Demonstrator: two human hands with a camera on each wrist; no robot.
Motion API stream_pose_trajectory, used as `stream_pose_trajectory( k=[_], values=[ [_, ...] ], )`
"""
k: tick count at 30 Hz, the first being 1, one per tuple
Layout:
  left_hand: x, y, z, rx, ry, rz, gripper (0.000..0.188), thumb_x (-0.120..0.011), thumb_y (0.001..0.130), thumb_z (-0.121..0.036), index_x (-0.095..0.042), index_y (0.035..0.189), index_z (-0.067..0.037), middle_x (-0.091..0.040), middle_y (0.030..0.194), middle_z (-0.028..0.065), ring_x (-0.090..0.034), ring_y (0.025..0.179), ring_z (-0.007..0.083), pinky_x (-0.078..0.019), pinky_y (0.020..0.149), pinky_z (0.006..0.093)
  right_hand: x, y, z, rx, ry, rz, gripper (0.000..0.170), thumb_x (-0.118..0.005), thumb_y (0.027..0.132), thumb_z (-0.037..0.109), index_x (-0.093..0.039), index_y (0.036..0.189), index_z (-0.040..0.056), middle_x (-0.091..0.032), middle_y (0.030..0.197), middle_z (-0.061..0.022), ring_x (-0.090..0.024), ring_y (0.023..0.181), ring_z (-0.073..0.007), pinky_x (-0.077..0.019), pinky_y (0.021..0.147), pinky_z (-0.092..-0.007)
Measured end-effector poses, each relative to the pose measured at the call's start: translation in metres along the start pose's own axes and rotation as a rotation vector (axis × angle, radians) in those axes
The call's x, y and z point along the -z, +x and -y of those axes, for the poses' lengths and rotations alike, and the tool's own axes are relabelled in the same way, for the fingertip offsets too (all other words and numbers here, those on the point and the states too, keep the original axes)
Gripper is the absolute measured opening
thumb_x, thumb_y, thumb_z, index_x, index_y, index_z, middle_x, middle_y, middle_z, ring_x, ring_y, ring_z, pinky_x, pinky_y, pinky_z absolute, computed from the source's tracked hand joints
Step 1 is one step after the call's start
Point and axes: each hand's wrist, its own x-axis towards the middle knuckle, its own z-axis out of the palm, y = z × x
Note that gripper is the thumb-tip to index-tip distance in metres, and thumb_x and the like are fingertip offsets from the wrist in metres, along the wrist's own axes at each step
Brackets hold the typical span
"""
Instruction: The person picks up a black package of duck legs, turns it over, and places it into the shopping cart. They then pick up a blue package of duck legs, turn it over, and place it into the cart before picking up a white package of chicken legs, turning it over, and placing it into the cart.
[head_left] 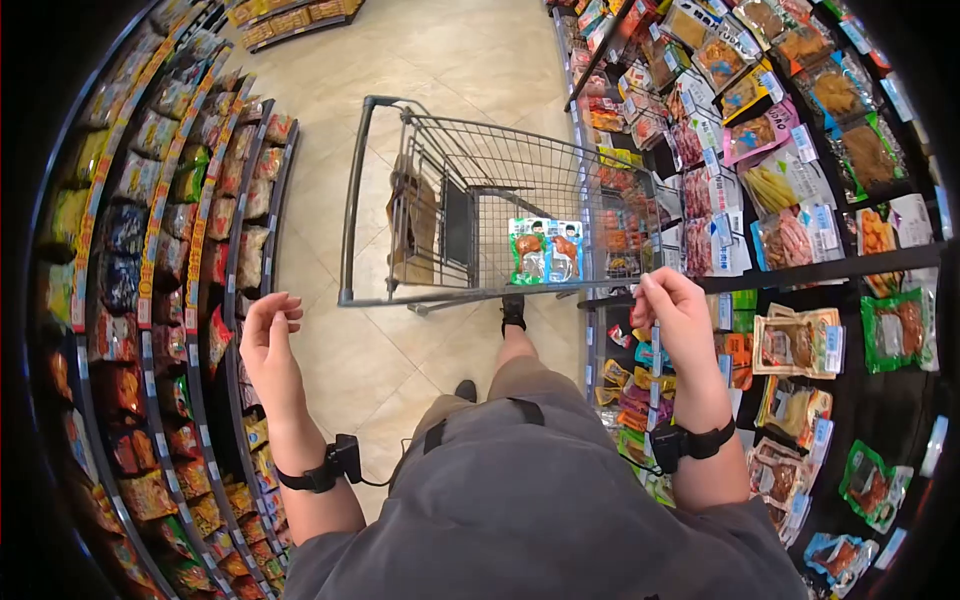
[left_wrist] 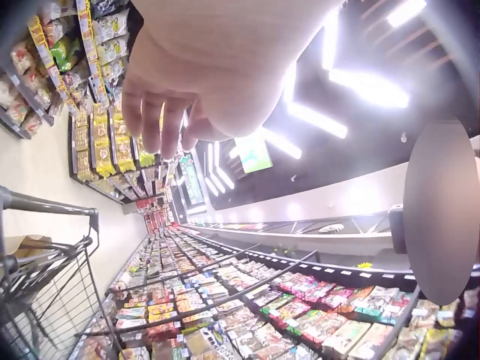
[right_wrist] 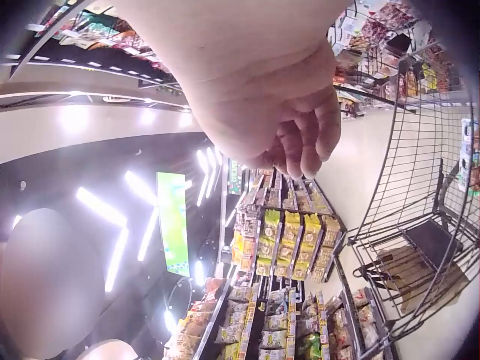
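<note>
Visible quantities are one cart point(head_left: 459, 228), two packets point(head_left: 528, 252) in it, one brown bag point(right_wrist: 420, 279), two hands point(head_left: 268, 340), two wristbands point(head_left: 305, 480) and two shoes point(head_left: 513, 312).

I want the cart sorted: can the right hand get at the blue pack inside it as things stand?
Probably yes: the right hand appears empty, and nothing visibly covers the blue pack from above. It would likely have to reach over the cart's near rim and downward.

Grey shirt point(head_left: 540, 490), brownish shorts point(head_left: 545, 385) — black wrist straps point(head_left: 308, 480) with thin cables point(head_left: 375, 484).
</note>
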Motion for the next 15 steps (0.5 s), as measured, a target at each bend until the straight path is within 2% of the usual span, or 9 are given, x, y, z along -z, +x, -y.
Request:
stream_pose_trajectory(
  k=[6,8,10,11,14,15],
  values=[
    [-0.123,0.068,0.029,0.139,-0.012,0.152,0.017,-0.049,0.097,-0.005,-0.061,0.107,-0.001,-0.066,0.097,0.0058,-0.061,0.088,0.0126,-0.0469,0.077,0.0259,0.044,0.121,-0.077,-0.23,0.103,0.043,0.02,-0.053,0.1,0.018,-0.061,0.087,0.0042,-0.06,0.069,-0.0006,-0.058,0.06,-0.0068,-0.0446,0.053,-0.0207],
    [-0.179,0.09,0.061,0.215,0.013,0.269,0.018,-0.048,0.096,-0.002,-0.062,0.108,0.0,-0.067,0.097,0.0058,-0.061,0.087,0.0122,-0.0472,0.078,0.0249,0.058,0.161,-0.121,-0.331,0.12,0.04,0.019,-0.053,0.099,0.018,-0.061,0.089,0.0047,-0.062,0.074,-0.0018,-0.06,0.066,-0.0087,-0.048,0.057,-0.0231],
    [-0.245,0.103,0.097,0.354,-0.06,0.375,0.018,-0.048,0.096,-0.002,-0.062,0.108,-0.001,-0.067,0.096,0.0061,-0.061,0.086,0.0121,-0.0475,0.077,0.0245,0.067,0.2,-0.166,-0.562,0.233,0.006,0.019,-0.053,0.099,0.021,-0.059,0.095,0.0039,-0.062,0.081,-0.0046,-0.063,0.073,-0.013,-0.051,0.062,-0.0253],
    [-0.277,0.108,0.118,0.427,-0.043,0.431,0.018,-0.049,0.096,-0.002,-0.062,0.108,-0.001,-0.067,0.096,0.0059,-0.061,0.086,0.0122,-0.0478,0.077,0.0245,0.075,0.218,-0.195,-0.637,0.269,0.036,0.019,-0.055,0.098,0.023,-0.059,0.099,0.0039,-0.063,0.091,-0.006,-0.064,0.084,-0.0155,-0.0521,0.07,-0.0282],
    [-0.371,0.113,0.191,0.557,0.024,0.626,0.017,-0.052,0.094,-0.004,-0.062,0.107,-0.001,-0.068,0.094,0.0054,-0.061,0.085,0.0123,-0.0488,0.075,0.0256,0.082,0.267,-0.276,-0.779,0.375,-0.036,0.02,-0.056,0.097,0.023,-0.059,0.103,0.0045,-0.064,0.097,-0.0062,-0.063,0.09,-0.0164,-0.0519,0.076,-0.0304],
    [-0.401,0.112,0.215,0.598,0.07,0.695,0.016,-0.053,0.094,-0.005,-0.062,0.106,-0.001,-0.068,0.093,0.0055,-0.061,0.083,0.0122,-0.0486,0.074,0.0257,0.086,0.281,-0.308,-0.818,0.358,-0.019,0.023,-0.059,0.094,0.024,-0.06,0.107,0.0056,-0.064,0.101,-0.007,-0.062,0.096,-0.0187,-0.0511,0.081,-0.0348]
  ],
)
